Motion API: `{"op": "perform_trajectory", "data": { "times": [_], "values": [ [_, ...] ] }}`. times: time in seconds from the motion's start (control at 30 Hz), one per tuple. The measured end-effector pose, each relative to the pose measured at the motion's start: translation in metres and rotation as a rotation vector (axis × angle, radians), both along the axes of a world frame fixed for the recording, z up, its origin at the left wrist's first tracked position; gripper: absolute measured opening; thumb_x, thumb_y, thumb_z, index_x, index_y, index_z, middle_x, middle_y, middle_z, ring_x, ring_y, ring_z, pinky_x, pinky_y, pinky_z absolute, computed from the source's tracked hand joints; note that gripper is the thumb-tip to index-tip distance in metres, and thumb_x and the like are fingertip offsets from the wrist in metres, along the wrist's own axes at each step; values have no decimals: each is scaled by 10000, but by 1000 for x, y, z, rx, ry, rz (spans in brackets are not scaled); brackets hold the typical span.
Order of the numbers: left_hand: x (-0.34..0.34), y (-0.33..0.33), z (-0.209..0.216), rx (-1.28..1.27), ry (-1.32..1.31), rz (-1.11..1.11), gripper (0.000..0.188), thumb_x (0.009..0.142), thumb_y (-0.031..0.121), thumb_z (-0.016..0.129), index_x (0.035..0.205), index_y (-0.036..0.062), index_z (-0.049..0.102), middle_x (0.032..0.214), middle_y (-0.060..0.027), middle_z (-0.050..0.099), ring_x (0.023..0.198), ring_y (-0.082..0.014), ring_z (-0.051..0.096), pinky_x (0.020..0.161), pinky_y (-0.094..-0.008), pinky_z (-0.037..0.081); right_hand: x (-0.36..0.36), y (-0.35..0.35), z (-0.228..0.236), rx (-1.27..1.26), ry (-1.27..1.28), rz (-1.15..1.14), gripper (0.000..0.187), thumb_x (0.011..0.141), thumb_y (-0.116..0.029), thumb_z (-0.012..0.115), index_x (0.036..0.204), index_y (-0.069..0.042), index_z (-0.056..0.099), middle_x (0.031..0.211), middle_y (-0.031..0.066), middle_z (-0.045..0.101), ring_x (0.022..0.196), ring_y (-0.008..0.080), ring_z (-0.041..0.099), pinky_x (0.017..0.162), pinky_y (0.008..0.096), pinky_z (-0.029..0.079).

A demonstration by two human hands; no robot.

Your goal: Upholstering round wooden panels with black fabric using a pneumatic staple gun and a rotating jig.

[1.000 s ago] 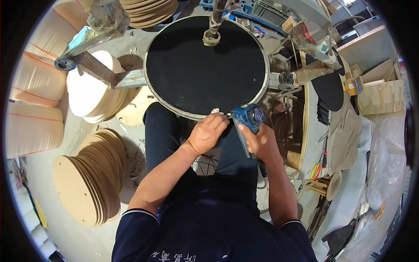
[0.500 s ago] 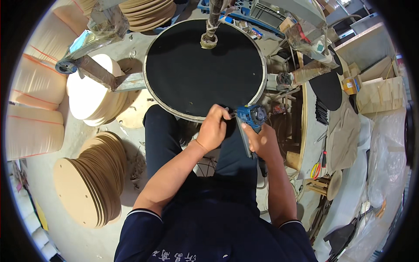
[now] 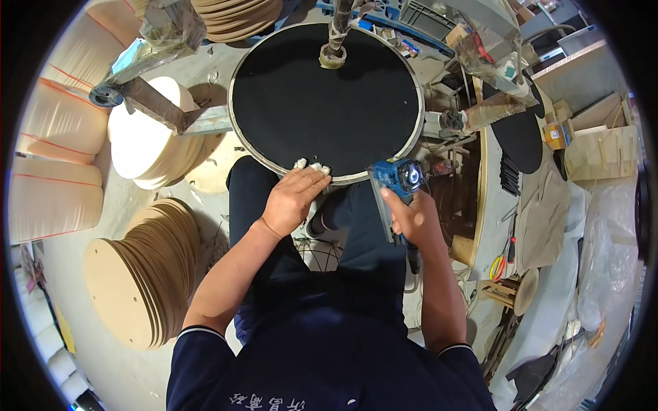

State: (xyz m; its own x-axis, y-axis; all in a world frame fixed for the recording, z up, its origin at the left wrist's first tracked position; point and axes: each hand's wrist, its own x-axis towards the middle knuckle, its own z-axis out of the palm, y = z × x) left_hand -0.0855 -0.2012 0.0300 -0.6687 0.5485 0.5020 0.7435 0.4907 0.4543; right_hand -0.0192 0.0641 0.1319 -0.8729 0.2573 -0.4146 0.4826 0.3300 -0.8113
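Note:
A round black panel point(image 3: 308, 109) with a pale rim point(image 3: 234, 127) lies in front of my knees. My left hand point(image 3: 291, 198) rests on its near edge, fingers stretched out side by side, with white wrapping at the fingertips. My right hand point(image 3: 415, 218) is wrapped round a blue staple gun point(image 3: 396, 175), whose nose is at the panel's near right rim; whether it touches cannot be told. A taped vertical post point(image 3: 336, 41) ends in a round foot point(image 3: 333, 57) over the far part of the panel.
Stacks of thin wooden discs point(image 3: 116, 291) and pale discs point(image 3: 147, 147) stand on the left floor. Taped frame arms point(image 3: 154, 109) flank the panel. On the right, a bench point(image 3: 490, 226) holds scissors point(image 3: 497, 266), black strips point(image 3: 509, 178) and brown cloth point(image 3: 545, 212).
My left hand has moved left along the near rim, its fingers going from curled to stretched out. The staple gun stays near the right rim, tilted a little differently. The view has shifted slightly.

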Motion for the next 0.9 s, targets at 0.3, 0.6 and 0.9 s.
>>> {"op": "perform_trajectory", "data": {
  "times": [0.3,0.6,0.9],
  "values": [
    [5,12,-10,82,-10,-30,363,801,-22,715,1145,59,795,1164,-91,769,1135,-284,724,1080,-444,548,-3,6,-9,82,-26,39,388,987,-346,755,826,-16,626,624,18,569,491,106,545,478,294,445],
    [6,32,-10,167,-71,-86,311,818,-30,704,1105,47,794,1126,-96,766,1117,-281,727,1073,-427,555,0,1,-15,8,8,80,472,964,-417,763,889,40,672,574,79,623,519,181,648,533,348,490],
    [7,40,-6,433,-548,-185,322,862,-99,639,1082,78,794,1135,-110,763,1129,-289,724,1058,-400,557,12,7,-2,124,4,-40,427,981,-370,768,776,-25,623,584,16,572,464,125,558,480,311,442]
  ]
}}
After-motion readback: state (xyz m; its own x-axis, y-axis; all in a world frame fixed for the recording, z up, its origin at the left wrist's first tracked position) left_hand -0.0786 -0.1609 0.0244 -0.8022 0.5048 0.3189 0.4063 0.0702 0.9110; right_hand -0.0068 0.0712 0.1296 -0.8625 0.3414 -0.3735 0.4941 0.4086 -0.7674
